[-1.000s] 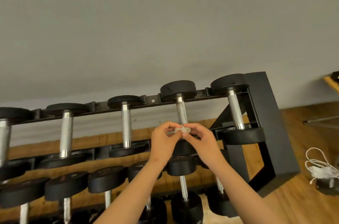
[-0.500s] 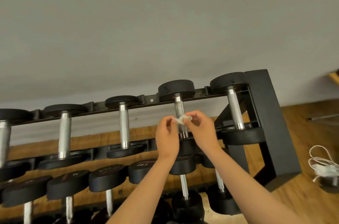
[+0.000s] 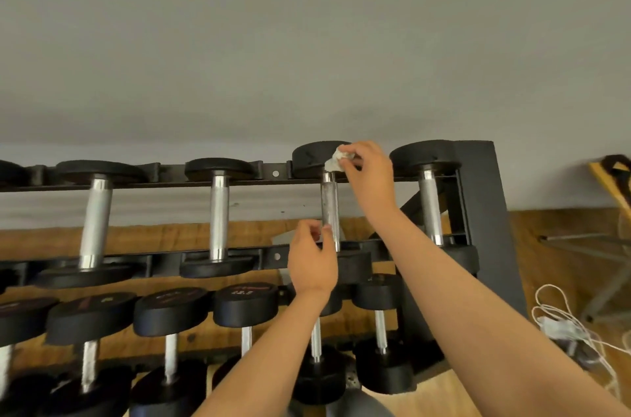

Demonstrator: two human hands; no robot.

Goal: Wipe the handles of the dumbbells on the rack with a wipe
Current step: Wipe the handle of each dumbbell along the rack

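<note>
Pinching soft, featherlight wipe (image 3: 336, 161) in right grip (image 3: 367, 170) at far end of rigid knurled handle (image 3: 330, 208) | loosely curled, seemingly empty left grip (image 3: 312, 263) just beside | best wrapped round bar, squeezed.

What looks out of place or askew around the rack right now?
Nothing on the rack looks askew; the top-row dumbbells sit straight in their cradles. The only untidy thing is a loose tangle of white cable on the floor to the rack's right.
</note>
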